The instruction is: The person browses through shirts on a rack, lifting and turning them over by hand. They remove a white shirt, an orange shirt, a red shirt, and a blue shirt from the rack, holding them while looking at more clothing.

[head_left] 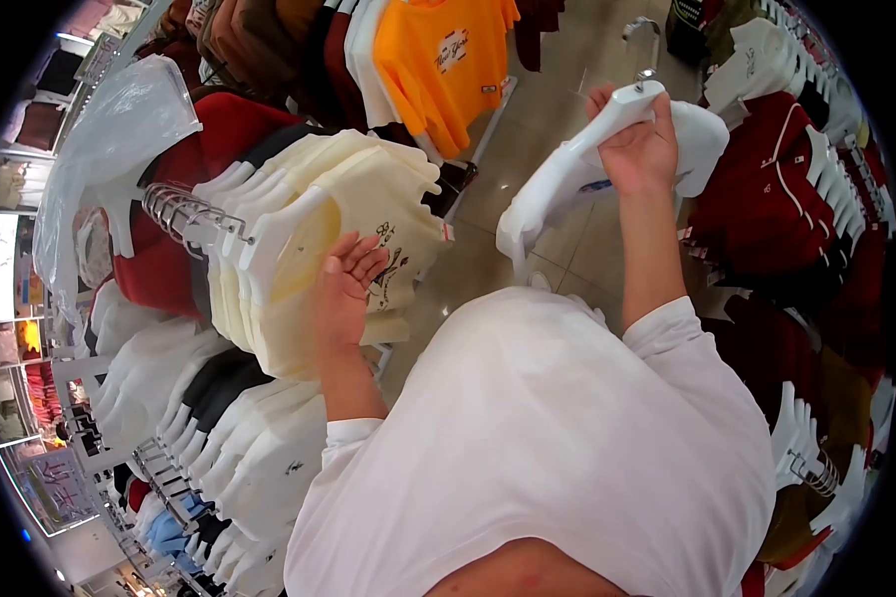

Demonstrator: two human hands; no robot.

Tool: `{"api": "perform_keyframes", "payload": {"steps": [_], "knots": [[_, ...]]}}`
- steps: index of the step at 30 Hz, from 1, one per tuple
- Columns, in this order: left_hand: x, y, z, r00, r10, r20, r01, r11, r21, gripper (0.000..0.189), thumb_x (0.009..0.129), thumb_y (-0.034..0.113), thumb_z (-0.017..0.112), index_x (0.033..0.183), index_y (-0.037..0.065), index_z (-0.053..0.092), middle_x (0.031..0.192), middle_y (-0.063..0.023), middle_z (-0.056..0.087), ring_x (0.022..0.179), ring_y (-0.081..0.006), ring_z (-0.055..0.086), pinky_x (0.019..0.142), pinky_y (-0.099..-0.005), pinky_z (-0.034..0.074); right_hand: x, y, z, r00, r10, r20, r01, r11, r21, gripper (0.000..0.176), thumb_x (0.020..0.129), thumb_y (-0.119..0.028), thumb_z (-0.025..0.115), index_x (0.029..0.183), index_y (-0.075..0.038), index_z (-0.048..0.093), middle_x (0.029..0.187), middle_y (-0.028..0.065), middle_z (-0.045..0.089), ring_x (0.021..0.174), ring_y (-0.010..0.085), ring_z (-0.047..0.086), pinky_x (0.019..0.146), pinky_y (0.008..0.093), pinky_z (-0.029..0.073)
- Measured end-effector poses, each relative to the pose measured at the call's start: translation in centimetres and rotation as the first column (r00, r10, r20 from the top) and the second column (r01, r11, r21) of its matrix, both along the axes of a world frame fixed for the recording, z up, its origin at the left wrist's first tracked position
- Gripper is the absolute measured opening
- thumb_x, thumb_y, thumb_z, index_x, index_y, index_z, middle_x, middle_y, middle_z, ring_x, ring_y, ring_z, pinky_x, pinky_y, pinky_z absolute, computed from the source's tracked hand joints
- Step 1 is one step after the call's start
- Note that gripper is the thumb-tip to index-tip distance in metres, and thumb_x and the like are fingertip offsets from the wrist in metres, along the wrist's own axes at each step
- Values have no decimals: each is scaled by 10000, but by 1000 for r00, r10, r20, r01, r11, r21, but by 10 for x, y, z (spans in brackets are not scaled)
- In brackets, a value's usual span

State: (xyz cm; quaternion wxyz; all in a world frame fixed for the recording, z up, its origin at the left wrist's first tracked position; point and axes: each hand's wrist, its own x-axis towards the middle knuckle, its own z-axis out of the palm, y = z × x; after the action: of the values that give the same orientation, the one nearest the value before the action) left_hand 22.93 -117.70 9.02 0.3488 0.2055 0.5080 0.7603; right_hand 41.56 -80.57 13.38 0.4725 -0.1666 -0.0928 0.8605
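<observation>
My right hand (639,149) is raised at the upper right, its fingers round the neck of a white hanger (627,97) whose metal hook points up. From that hanger hangs a white shirt (558,194) with a small blue mark. My left hand (353,284) is held palm up with fingers loosely curled and apart, nothing in it. It is in front of a row of cream shirts (314,239) with a dark print, on white hangers along a metal rail (184,214).
An orange shirt (438,65) hangs at the top. Dark red garments (757,199) fill a rack at the right. White shirts (269,448) hang at the lower left, and clear plastic (110,149) covers part of the left rack. Tiled floor (567,234) shows between the racks.
</observation>
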Motion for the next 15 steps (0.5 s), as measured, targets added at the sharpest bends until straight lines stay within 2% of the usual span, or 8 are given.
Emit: {"api": "perform_keyframes", "payload": {"steps": [2,5,8,10,13,14,15], "knots": [[5,9,-2,997,-52,-52,49,997,-56,493,1009,350,449,1364,9,468,1292,-196,576,1146,-300,587,1027,-433,452,-3,-9,6,999,28,16,-28,999,15,543,963,-359,577,1292,55,454,1299,290,525,1278,459,452,1120,542,354],[17,27,0,986,-106,-129,81,979,-185,482,993,282,501,1393,18,448,1302,-172,574,1154,-279,578,1047,-411,430,-4,-17,1,992,121,-20,-119,990,82,485,957,-340,592,1267,13,469,1247,273,568,1187,440,534,1067,525,402],[28,43,-3,944,-191,-271,101,944,-315,548,950,246,594,1424,29,426,1339,-146,553,1202,-257,548,1060,-379,404,-7,-30,-8,977,202,-74,-195,976,96,476,947,-315,614,1262,12,471,1244,263,579,1181,427,543,1047,517,416],[34,53,-13,878,-272,-393,117,920,-375,639,908,274,667,1437,22,414,1377,-136,526,1264,-248,509,1059,-355,392,-12,-47,-3,974,207,-88,-202,978,58,462,965,-291,586,1281,22,458,1268,257,567,1184,407,548,1044,495,425],[45,63,-15,658,-400,-638,9,851,-525,710,877,297,691,1455,17,387,1414,-171,494,1306,-277,479,1045,-355,403,-17,-68,-7,955,281,-99,-265,953,150,455,987,-277,547,1297,38,437,1297,253,545,1205,385,541,1056,463,421],[50,65,-15,636,-401,-660,0,855,-519,732,855,308,705,1447,15,391,1396,-223,498,1270,-337,511,1008,-373,434,-17,-78,-4,954,292,-70,-282,951,123,450,1002,-275,517,1302,47,424,1316,249,531,1225,370,530,1075,449,408],[54,67,-13,626,-430,-650,-10,829,-559,726,854,303,703,1442,12,392,1380,-234,504,1246,-351,527,994,-382,443,-18,-85,-5,948,313,-65,-303,945,126,444,999,-298,519,1274,44,453,1324,261,524,1242,389,512,1085,471,397]]}}
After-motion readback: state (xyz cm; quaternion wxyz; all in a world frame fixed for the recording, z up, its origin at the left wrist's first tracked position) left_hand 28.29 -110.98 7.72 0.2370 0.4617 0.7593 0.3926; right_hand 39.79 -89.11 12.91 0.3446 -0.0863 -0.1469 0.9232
